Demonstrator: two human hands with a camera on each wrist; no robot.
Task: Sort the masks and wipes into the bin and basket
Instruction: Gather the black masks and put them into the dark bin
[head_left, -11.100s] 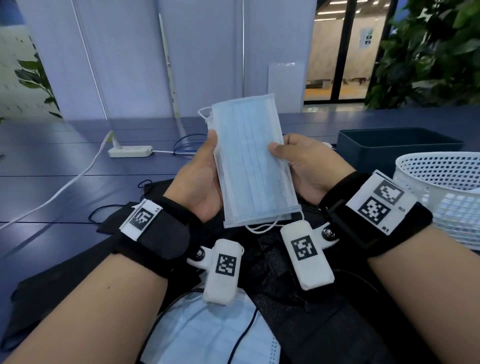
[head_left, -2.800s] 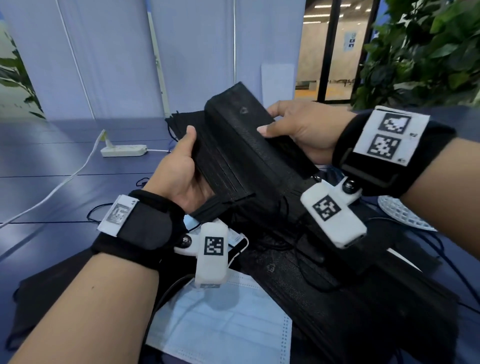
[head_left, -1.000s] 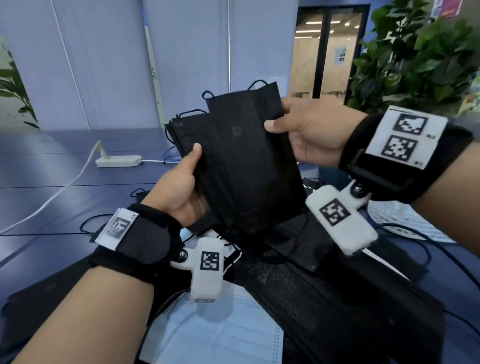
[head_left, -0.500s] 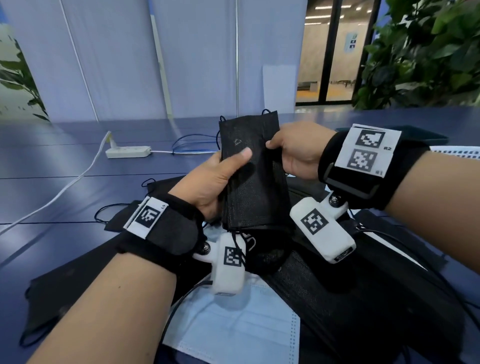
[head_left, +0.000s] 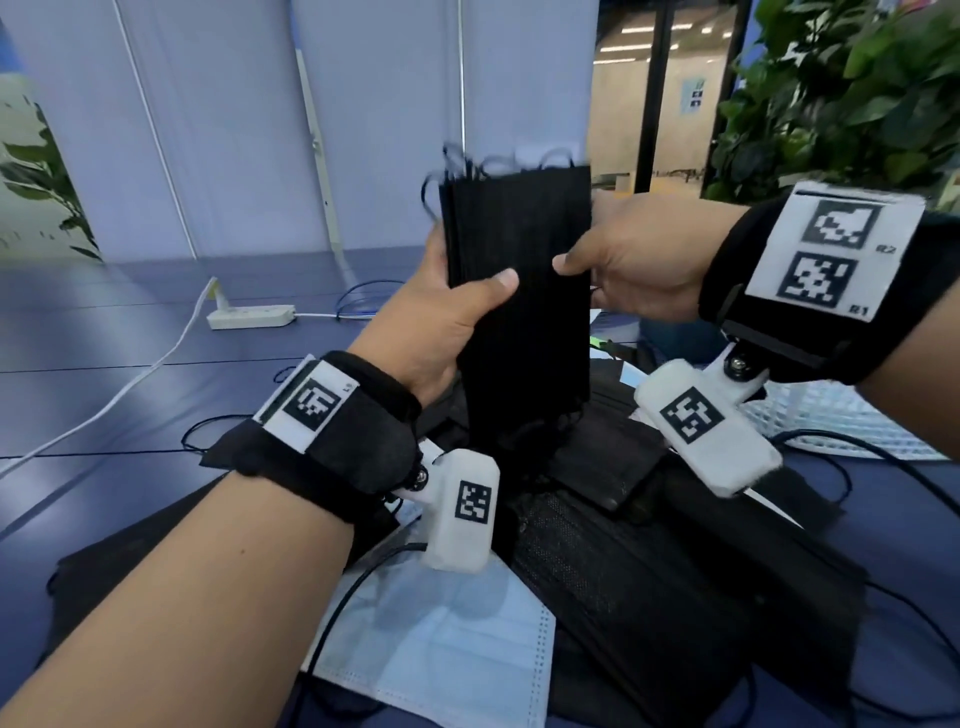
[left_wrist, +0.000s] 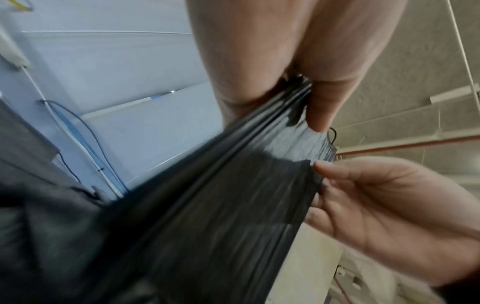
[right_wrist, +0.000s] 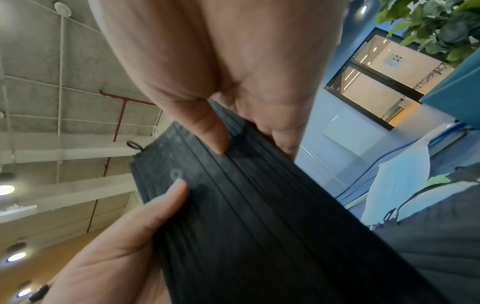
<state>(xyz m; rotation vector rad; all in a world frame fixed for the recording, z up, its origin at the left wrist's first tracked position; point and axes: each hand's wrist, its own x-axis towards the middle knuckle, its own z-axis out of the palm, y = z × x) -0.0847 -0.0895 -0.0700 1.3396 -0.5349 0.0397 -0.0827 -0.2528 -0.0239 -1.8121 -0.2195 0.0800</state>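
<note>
Both hands hold a stack of black masks (head_left: 519, 291) upright above the table (head_left: 130, 374). The left hand (head_left: 436, 322) grips its left edge, thumb across the front; the right hand (head_left: 634, 260) pinches the right edge. The white basket (head_left: 831, 415) sits at the right.

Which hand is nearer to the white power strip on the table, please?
Left. The left hand grips the black masks on the side toward the power strip; the right hand holds their opposite edge, farther off.
</note>
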